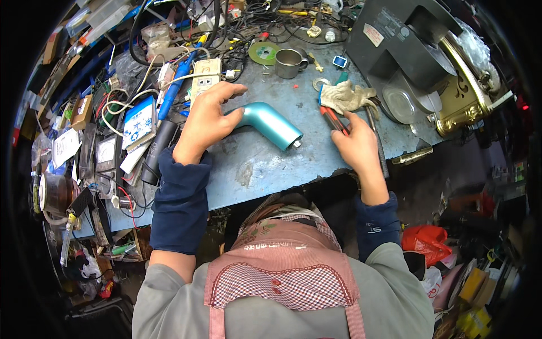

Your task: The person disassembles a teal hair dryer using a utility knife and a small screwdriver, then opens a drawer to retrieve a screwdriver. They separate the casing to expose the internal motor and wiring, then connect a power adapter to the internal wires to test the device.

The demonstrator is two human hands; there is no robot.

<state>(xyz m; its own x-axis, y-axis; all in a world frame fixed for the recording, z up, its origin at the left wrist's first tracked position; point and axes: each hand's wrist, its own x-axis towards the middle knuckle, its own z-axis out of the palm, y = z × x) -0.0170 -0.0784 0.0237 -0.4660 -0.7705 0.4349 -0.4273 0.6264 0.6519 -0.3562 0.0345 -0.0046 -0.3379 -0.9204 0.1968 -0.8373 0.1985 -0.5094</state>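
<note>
A glossy teal bent tube [270,125] lies on the bench in front of me, with a small metal stub showing at its near right end. My left hand [209,116] is at the tube's far left end, fingers stretched apart and thumb beside it. Whether the thumb touches the tube I cannot tell. To the right, my right hand [357,141] has its fingers closed on the red handles of a hand tool that looks like pliers [332,120]. A cream knitted work glove [345,96] lies just beyond, and the tool's far end is hard to make out there.
A metal mug [289,62] and a green disc [263,53] stand farther back. A white power strip [205,78], cables and a blue-and-white box [139,123] crowd the left. At the right are a large dark grey machine housing [389,51] and an ornate gold piece [466,96].
</note>
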